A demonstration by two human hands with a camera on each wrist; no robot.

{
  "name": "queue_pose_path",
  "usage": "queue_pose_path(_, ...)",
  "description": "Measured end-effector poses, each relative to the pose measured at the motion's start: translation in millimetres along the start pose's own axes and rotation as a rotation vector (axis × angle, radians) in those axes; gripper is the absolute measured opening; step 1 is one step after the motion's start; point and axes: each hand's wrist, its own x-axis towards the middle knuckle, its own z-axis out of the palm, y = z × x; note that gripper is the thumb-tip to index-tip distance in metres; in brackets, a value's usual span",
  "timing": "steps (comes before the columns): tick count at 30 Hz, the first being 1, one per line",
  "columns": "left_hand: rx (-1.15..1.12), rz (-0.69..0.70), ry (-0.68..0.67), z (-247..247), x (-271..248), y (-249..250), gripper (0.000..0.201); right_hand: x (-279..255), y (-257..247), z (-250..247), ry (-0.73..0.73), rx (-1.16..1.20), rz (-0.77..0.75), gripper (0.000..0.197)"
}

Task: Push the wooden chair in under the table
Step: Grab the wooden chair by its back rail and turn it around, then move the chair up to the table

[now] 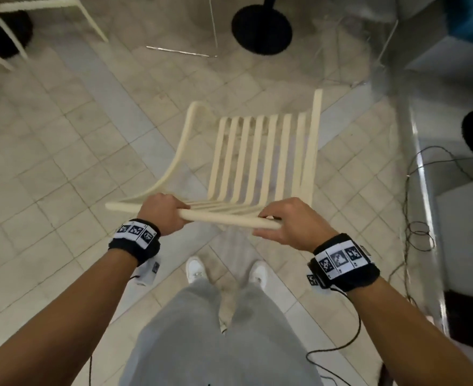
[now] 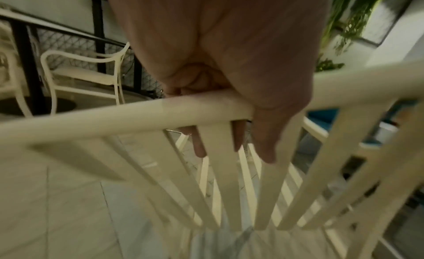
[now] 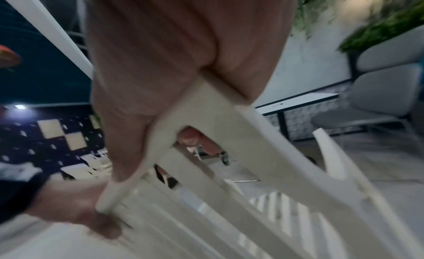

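A cream slatted wooden chair (image 1: 260, 154) stands on the tiled floor in front of me, its seat facing away. Both hands hold its top back rail (image 1: 224, 218). My left hand (image 1: 164, 214) is wrapped round the rail's left part, fingers over the far side (image 2: 199, 147). My right hand (image 1: 291, 222) grips the rail's right end, thumb under it (image 3: 123, 154). A clear glass table (image 1: 413, 151) runs along the right, its edge just right of the chair. The wrist views are blurred.
A black round table base (image 1: 261, 29) stands ahead on the floor. Another cream chair (image 1: 21, 29) is at the far left. Black cables (image 1: 416, 218) lie under the glass table at the right. My white shoes (image 1: 196, 270) stand just behind the chair.
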Motion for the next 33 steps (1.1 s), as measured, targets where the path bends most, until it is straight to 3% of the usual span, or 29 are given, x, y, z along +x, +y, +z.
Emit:
queue_pose_path(2,-0.024,0.049,0.01,0,4,11,0.039,-25,28,-2,0.033,0.063,0.055,0.038)
queue_pose_path(4,0.1,0.084,-0.01,4,10,15,0.04,-46,54,-2,0.071,0.103,0.102,0.037)
queue_pose_path(8,0.16,0.05,-0.105,1,11,30,0.039,-80,104,-4,0.114,0.133,0.153,0.041)
queue_pose_path(12,0.243,0.087,-0.109,5,10,80,0.03,-112,156,-6,0.061,0.085,0.185,0.048)
queue_pose_path(17,0.357,0.101,-0.069,24,18,156,0.026,-141,225,-5,0.039,0.039,0.279,0.043)
queue_pose_path(22,0.389,0.04,-0.061,34,29,192,0.025,-143,261,-5,0.045,0.077,0.341,0.033)
queue_pose_path(28,0.334,-0.049,-0.031,30,42,206,0.024,-128,282,-16,0.092,0.085,0.365,0.034)
queue_pose_path(33,0.285,-0.104,-0.02,23,59,209,0.024,-105,286,-16,0.238,-0.024,0.4,0.036)
